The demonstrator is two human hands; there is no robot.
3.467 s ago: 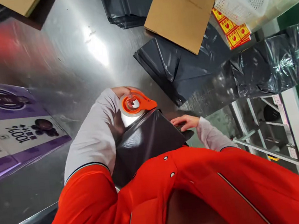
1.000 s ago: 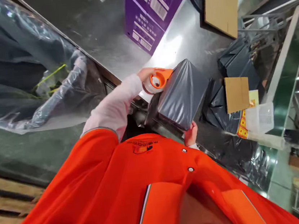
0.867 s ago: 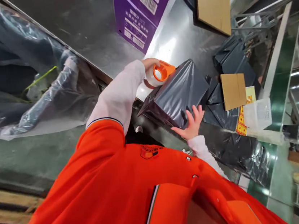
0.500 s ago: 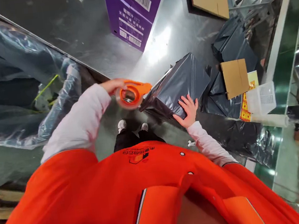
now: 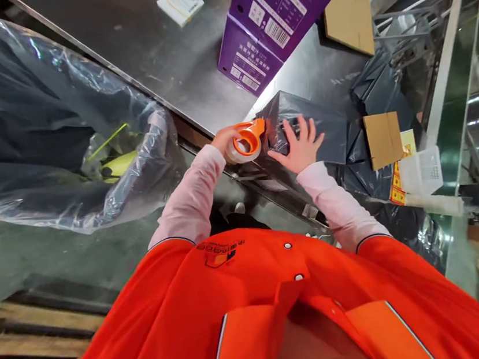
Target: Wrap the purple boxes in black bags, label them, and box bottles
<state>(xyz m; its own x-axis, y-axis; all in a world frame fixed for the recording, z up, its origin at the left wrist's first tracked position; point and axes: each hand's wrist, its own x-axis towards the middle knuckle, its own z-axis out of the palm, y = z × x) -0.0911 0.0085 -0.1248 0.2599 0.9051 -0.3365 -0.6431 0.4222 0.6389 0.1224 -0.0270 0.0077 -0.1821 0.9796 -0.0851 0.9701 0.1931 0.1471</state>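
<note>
My left hand (image 5: 225, 140) is closed round an orange tape dispenser (image 5: 253, 135) carrying a roll of clear tape. The dispenser's front end meets the left end of a box-shaped parcel (image 5: 324, 128) wrapped in black plastic. On the parcel's near side lies my right hand (image 5: 302, 145), its fingers spread and pressed flat against the plastic. The parcel rests close to the near edge of a metal table (image 5: 192, 80). Just behind it stands a purple carton (image 5: 265, 31) with white print and barcodes.
A large bin lined with clear and black plastic (image 5: 41, 128) stands left, with something yellow-green inside. Cardboard pieces (image 5: 383, 139), black plastic bags (image 5: 378, 84) and a white basket (image 5: 422, 171) lie right. A white label stack (image 5: 180, 3) lies at the back. Wooden pallet (image 5: 29, 351) at lower left.
My left hand has brought the tape dispenser right, up to the parcel's end. The parcel has turned, and my right hand has shifted up along it. The view has swung as well.
</note>
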